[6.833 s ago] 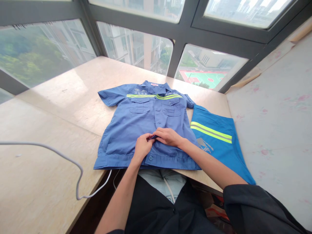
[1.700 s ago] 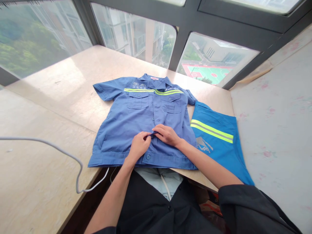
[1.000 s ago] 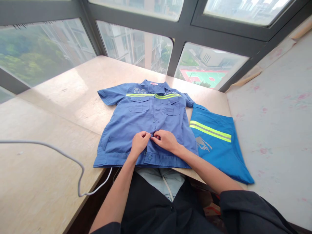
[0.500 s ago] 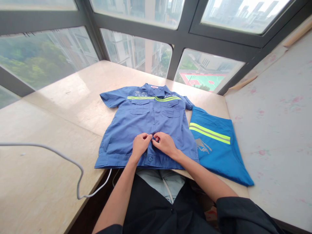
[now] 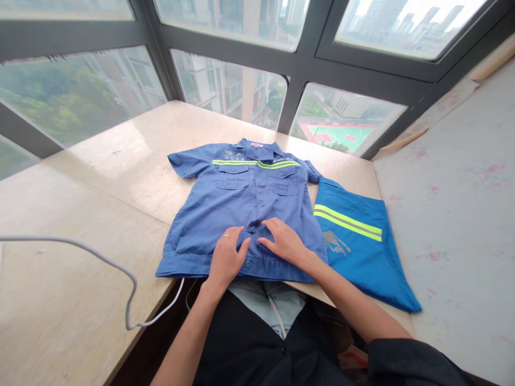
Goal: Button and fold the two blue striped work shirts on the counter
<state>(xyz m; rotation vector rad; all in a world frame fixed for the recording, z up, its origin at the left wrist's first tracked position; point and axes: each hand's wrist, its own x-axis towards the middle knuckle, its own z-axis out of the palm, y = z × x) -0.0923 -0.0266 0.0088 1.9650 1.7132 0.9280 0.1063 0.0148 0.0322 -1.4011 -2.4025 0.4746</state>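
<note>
A blue short-sleeved work shirt [image 5: 225, 214] lies spread face up, its collar away from me and a yellow-green reflective stripe across the chest. My left hand [image 5: 228, 254], with a ring on one finger, rests on the lower front, left of the button placket. On the other side of the placket is my right hand [image 5: 284, 241], fingers apart and low over the cloth. Between them shows a button [image 5: 251, 230] on the lower placket, and nearer me a waistband button [image 5: 248, 264]. Neither hand grips anything.
A folded brighter blue garment [image 5: 358, 252] with a reflective stripe lies against the shirt's right side. The pale stone sill [image 5: 100, 177] bears both. A white cable [image 5: 108, 260] loops over its left front edge. Windows stand behind, and a flowered wall [image 5: 446, 214] at right.
My fingers, pinched together at the placket before, have let go and spread. Both hands have moved slightly apart, uncovering the button between them.
</note>
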